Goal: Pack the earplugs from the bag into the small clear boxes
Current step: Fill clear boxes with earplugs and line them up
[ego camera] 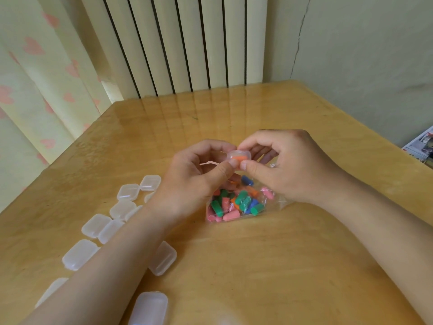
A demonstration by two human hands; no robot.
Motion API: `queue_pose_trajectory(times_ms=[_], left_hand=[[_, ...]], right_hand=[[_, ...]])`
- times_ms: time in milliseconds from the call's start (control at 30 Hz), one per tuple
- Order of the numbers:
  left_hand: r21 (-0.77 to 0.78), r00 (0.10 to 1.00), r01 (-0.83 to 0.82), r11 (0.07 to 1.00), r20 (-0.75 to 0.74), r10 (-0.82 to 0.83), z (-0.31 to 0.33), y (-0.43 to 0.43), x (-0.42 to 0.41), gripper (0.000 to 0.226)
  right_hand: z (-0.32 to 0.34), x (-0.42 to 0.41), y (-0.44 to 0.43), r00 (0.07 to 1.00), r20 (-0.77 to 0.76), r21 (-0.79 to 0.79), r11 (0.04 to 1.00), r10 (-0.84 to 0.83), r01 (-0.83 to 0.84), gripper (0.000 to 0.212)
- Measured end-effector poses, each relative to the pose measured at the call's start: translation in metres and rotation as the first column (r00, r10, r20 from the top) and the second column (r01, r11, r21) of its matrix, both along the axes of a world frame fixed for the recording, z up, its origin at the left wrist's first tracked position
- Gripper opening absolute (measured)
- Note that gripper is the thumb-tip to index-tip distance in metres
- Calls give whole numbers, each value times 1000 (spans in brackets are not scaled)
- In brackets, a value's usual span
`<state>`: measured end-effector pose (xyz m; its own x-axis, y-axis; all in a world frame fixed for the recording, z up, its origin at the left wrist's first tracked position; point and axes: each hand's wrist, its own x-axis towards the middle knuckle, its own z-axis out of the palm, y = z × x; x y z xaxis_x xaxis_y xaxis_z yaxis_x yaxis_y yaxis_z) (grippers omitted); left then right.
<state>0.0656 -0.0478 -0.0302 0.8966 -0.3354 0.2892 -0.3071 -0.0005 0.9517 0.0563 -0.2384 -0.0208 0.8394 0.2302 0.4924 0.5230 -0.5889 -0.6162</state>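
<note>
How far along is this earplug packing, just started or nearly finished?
Early, it seems. In hand: the left hand and right hand pinch one small clear plastic box with an orange foam earplug showing inside. Done: nothing visible; the translucent lidded boxes on the wooden table show no colour inside. Left: the clear plastic bag holds plenty of pink, green, blue and orange plugs.

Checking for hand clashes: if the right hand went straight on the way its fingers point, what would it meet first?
The right hand pinches the small box; just beyond it come fingers of the left hand, gripping the same box. Depth is unconfirmed.
</note>
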Motion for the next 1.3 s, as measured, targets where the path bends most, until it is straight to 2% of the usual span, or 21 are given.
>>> queue_pose_trajectory(times_ms=[200,300,433,500,567,700,800,933,1000,1300], left_hand=[[18,999,-14,1000,41,13,-1,1,1,11],[20,998,-32,999,61,31,-2,1,1,11],[7,998,-44,999,45,44,-7,1,3,19],[19,997,-59,998,53,57,-8,1,5,28],[117,984,-136,984,132,120,-9,2,7,35],[332,908,-364,870,336,252,-12,6,12,29],[450,894,-372,812,409,183,-14,8,13,21],[581,903,-303,756,427,34,-17,6,12,17],[590,898,-279,758,440,-12,-17,6,12,18],[602,901,-267,753,432,-26,-17,7,14,17]], right_hand=[[1,-2,2,1000,17,-12,1000,24,-24,7],[2,-2,1,1000,-24,-26,1000,8,-9,11],[2,-1,0,994,-106,11,1000,13,-12,11],[3,-1,1,996,-92,34,999,-1,4,10],[4,2,-2,997,-50,65,996,-58,61,12],[2,16,-18,964,-54,38,964,-259,262,15],[-5,25,-28,930,-108,-33,936,-352,350,17],[-14,34,-24,918,-178,-87,935,-353,343,14],[-18,38,-19,919,-187,-104,938,-346,332,14],[-26,48,-7,919,-195,-216,929,-344,302,15]])
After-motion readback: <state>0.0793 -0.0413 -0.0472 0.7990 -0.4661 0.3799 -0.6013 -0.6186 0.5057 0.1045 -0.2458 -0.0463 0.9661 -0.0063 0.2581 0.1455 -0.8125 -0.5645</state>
